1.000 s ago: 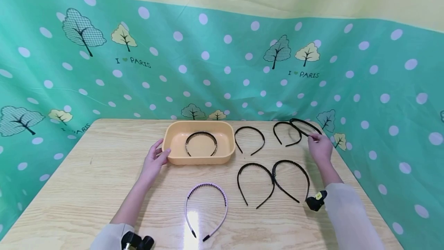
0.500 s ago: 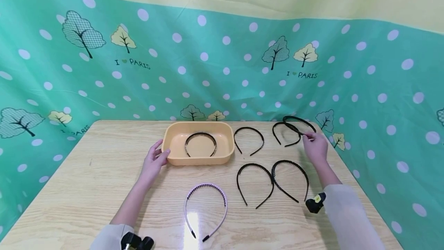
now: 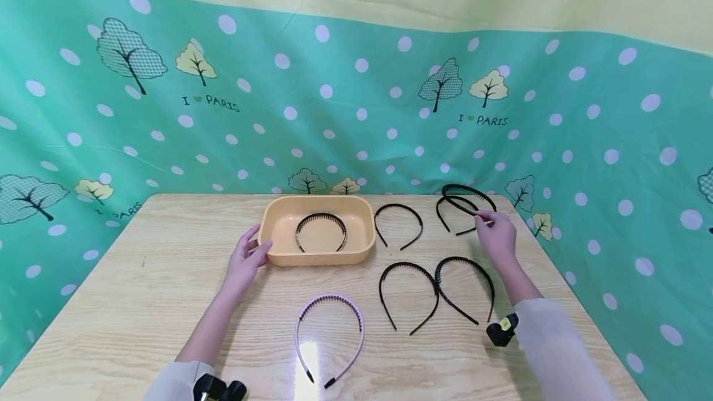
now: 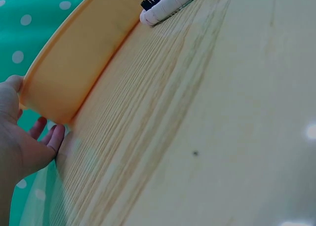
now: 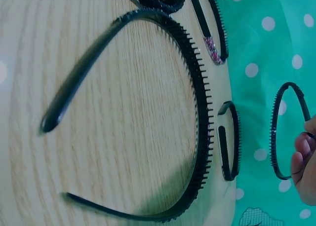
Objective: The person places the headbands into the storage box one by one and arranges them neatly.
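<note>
Thumb and curled fingers of the left hand (image 3: pixel 245 262) clamp the tray (image 3: pixel 317 259), which I see near the centre of the head view. Lower centre lies a lilac headband (image 3: pixel 331 297). At right of frame, I have the right hand (image 3: pixel 497 239) pinching a black headband (image 3: pixel 470 187) near one end. Another headband (image 3: pixel 321 215) rests inside the tray.

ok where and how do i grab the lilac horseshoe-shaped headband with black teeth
Probably pinch a lower leg of the lilac headband from above, coming from the near side: it lies flat, open end facing that way, and teeth line the arch, leaving lower legs bare.
</note>
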### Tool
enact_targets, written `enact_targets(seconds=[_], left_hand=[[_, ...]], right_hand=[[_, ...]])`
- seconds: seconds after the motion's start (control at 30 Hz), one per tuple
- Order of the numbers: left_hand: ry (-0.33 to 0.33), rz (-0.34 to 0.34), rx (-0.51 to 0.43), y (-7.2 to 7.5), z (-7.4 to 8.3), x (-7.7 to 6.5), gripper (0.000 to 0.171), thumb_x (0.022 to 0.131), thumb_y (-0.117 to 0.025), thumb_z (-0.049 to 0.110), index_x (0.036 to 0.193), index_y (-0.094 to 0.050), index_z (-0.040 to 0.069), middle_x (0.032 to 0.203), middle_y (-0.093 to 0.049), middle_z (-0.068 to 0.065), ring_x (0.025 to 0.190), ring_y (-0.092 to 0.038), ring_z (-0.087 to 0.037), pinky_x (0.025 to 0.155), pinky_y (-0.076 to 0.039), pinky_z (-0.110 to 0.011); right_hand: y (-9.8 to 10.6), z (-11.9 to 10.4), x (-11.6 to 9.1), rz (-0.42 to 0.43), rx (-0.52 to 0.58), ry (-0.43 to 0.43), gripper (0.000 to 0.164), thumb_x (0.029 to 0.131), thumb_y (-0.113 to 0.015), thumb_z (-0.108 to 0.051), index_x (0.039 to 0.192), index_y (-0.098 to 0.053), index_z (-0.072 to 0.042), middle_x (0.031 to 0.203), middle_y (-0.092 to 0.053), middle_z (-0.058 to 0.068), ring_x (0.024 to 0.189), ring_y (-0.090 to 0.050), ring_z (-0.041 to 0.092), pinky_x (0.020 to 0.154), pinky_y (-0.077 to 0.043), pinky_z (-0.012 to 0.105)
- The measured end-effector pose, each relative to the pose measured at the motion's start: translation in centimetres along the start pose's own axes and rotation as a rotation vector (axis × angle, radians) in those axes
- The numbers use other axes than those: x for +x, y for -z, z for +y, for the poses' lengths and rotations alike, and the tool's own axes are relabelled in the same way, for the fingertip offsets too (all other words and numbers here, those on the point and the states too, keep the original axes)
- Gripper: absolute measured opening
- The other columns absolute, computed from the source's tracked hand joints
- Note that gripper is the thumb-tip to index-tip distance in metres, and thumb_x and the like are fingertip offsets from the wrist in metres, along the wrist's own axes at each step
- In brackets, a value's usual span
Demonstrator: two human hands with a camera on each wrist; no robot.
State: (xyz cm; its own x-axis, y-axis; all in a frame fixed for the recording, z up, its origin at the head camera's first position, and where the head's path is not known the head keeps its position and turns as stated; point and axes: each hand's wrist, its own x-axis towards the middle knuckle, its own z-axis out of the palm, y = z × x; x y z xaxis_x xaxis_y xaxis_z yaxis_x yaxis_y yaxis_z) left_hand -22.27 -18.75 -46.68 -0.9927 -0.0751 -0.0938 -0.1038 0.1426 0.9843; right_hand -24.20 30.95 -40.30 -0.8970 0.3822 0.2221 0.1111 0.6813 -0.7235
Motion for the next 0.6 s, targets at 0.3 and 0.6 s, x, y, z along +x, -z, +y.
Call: enact_targets(seconds=[0.3, 0.6], left_hand=[[0.003, 0.003, 0.000, -0.1, 0.0, 0.0, 0.067, 0.093, -0.054, 0.041, 0.149, -0.021, 0.024, 0.139, -0.039, -0.017, 0.114, -0.048, -0.018, 0.083, -0.050, -0.015], [0.002, 0.002, 0.009, 0.0, 0.0, 0.0, 0.067, 0.093, -0.054, 0.042, 0.149, -0.021, 0.025, 0.139, -0.039, -0.016, 0.109, -0.049, -0.012, 0.083, -0.049, -0.014]], right_hand=[[-0.6, -1.5, -0.8, 0.034, -0.015, 0.111, 0.025, 0.094, -0.054, -0.017, 0.108, -0.068, -0.001, 0.097, -0.059, 0.014, 0.083, -0.051, 0.020, 0.061, -0.042, 0.022], [-1.3, -2.6, -1.4, 0.063, -0.015, 0.204, 0.023, 0.092, -0.057, -0.015, 0.104, -0.069, 0.001, 0.095, -0.063, 0.017, 0.080, -0.056, 0.026, 0.062, -0.043, 0.027]])
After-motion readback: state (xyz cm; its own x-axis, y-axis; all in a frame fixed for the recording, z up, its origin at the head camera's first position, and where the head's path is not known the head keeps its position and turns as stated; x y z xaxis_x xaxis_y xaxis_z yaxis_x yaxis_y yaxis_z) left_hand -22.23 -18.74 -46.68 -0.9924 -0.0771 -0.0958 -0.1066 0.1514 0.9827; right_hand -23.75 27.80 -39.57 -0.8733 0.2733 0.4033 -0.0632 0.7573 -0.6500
